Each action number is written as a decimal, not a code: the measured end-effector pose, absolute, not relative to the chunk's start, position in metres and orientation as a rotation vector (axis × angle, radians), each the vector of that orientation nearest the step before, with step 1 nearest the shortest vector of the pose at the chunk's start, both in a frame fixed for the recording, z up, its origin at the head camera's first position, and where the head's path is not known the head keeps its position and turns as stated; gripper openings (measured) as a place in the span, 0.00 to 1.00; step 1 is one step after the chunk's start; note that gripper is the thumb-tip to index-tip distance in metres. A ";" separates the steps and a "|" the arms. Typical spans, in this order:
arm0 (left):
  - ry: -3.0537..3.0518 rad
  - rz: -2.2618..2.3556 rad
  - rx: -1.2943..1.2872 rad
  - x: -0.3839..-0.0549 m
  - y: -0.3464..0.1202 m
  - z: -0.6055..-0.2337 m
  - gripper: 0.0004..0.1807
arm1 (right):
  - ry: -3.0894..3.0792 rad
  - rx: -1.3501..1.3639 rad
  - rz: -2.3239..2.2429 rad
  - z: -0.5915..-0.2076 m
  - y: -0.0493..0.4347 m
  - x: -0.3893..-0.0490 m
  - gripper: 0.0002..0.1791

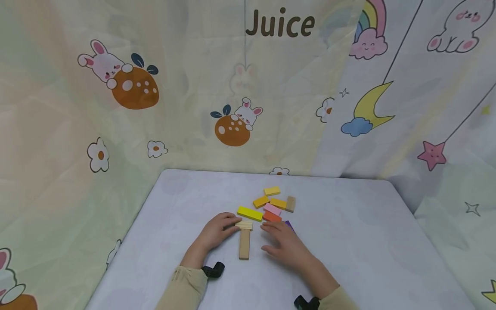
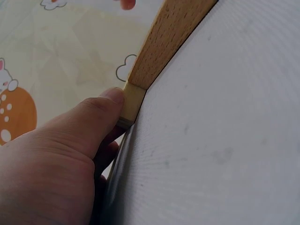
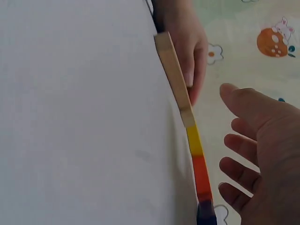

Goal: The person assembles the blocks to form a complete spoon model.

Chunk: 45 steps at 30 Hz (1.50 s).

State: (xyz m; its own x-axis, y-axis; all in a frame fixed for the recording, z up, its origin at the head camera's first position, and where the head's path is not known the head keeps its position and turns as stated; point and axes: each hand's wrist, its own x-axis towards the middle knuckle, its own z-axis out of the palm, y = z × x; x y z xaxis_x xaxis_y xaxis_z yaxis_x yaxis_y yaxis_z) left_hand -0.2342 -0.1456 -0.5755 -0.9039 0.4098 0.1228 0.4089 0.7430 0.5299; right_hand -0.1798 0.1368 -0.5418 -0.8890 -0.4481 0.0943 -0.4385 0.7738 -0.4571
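Plain wood, two pieces, on the desk [image 1: 368,241]. Long block [image 1: 244,244]: tan, dark-flecked grain, straight edges; lying flat, pointing toward the person. Pale block [image 1: 245,225]: lighter, shorter; set crosswise, touching the long block's far end, a T shape together.

Left hand [image 1: 215,231]: grip clamped on the pale block's left end, thumb against it. Right hand [image 1: 288,246]: grip apart, fingers spread, holding nothing, right of the T.

Beyond, loosely grouped: bright yellow block [image 1: 249,214], just past the pale block; red-orange block [image 1: 272,217]; pink block [image 1: 272,209]; purple block [image 1: 289,225], partly hidden by the right hand.
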 end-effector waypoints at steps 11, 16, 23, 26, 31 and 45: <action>2.934 0.916 0.714 -0.235 -0.146 -0.574 0.19 | 2.888 -0.397 -1.047 -0.545 0.212 -0.193 0.34; 2.934 0.913 0.708 -0.234 -0.147 -0.574 0.19 | 2.841 -0.460 -1.075 -0.553 0.230 -0.199 0.38; 2.935 0.915 0.678 -0.234 -0.148 -0.574 0.19 | 2.849 -0.535 -1.065 -0.564 0.233 -0.206 0.40; 2.937 0.914 0.678 -0.233 -0.148 -0.574 0.19 | 2.860 -0.532 -1.051 -0.567 0.230 -0.209 0.40; 2.929 0.921 0.679 -0.233 -0.148 -0.574 0.19 | 2.894 -0.560 -1.004 -0.568 0.223 -0.211 0.42; 2.925 0.910 0.669 -0.232 -0.145 -0.573 0.19 | 2.961 -0.443 -0.864 -0.565 0.215 -0.207 0.42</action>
State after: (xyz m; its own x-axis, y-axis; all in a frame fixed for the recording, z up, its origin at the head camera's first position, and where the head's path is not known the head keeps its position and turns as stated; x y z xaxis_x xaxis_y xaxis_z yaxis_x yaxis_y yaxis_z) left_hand -0.2318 -0.1447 -0.5726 -0.9090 0.3996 0.1180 0.3961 0.7407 0.5427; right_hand -0.2070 0.2148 -0.5651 -0.9593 -0.2769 0.0545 -0.2628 0.8060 -0.5304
